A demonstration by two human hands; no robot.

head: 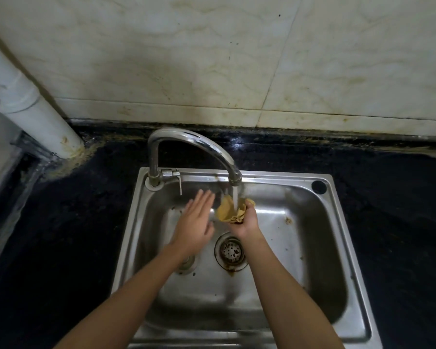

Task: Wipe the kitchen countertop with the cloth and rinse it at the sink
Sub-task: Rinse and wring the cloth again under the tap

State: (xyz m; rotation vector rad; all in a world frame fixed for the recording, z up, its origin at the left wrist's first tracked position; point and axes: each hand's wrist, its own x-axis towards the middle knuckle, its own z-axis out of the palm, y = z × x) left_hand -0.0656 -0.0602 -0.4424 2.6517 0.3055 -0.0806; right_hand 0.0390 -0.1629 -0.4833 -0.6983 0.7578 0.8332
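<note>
Over the dented steel sink, set in a dark speckled countertop, the right hand clutches the crumpled mustard cloth under the curved chrome tap's stream; the left hand hovers flat, fingers straight, empty.

Count: 2 hands, left hand at 9 o'clock of the 1 cloth, right hand; 1 sink, 1 faucet, 1 drain strainer, 1 pipe.

Both forearms are bare, without sleeves; left hand and right hand ungloved.
</note>
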